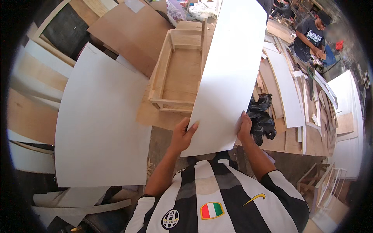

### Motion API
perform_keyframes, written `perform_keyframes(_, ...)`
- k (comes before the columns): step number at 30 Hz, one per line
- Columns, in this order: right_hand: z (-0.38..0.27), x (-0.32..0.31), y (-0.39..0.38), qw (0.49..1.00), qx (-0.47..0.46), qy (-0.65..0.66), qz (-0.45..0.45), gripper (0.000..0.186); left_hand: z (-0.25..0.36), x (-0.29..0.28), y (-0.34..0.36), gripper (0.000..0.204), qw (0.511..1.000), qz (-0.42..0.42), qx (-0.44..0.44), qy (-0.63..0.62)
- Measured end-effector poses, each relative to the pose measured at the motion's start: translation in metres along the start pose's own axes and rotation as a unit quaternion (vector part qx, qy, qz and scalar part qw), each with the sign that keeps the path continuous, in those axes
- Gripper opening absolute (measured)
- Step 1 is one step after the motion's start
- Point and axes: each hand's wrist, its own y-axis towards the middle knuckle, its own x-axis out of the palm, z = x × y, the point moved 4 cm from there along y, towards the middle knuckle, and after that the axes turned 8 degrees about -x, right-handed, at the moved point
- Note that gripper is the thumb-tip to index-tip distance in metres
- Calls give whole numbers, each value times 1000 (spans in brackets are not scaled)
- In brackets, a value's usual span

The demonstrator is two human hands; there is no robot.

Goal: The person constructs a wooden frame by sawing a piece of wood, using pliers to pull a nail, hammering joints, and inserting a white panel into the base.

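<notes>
A long white board (pixel 229 73) stretches away from my body toward the top of the view, held by its two long edges near its close end. My left hand (pixel 183 134) grips the left edge, thumb on the top face and fingers out of sight below. On the right edge my right hand (pixel 244 126) is closed too, its fingers mostly hidden by the board. Just left of the board, a bare wooden frame (pixel 157 83) with a corner post sits on a plywood surface (pixel 167 120). The board covers part of the frame's right side.
A large white panel (pixel 101 120) and a brown cardboard sheet (pixel 130 35) lie at left. Right of the board are a black plastic bag (pixel 262 116) and stacked white and wooden strips (pixel 285 89). Another person (pixel 309 39) works at the far right. A small wooden frame (pixel 316 184) stands lower right.
</notes>
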Motion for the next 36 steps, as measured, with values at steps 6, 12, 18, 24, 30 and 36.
perform_keyframes(6, 0, 51, -41, 998, -11, -64, -15, 27, -4, -59, -53, 18, 995, 47, -55, -63)
perform_keyframes(12, 14, 121, -87, 985, -127, -84, -81, 29, -5, -132, -84, 27, 981, 106, -113, -115)
perform_keyframes(18, 36, 177, -128, 935, -104, -262, -217, 35, 3, -188, -114, 31, 946, 268, -144, -113)
perform_keyframes(24, 46, 229, -167, 853, -181, -336, -356, 37, -20, -235, -166, 38, 891, 434, -89, -95)
perform_keyframes(30, 56, 204, -118, 886, -205, -381, -165, 56, -38, -286, -198, 40, 849, 519, -100, -21)
perform_keyframes(36, 56, 201, -52, 866, -288, -391, -121, 73, -33, -311, -193, 40, 833, 525, -157, 74)
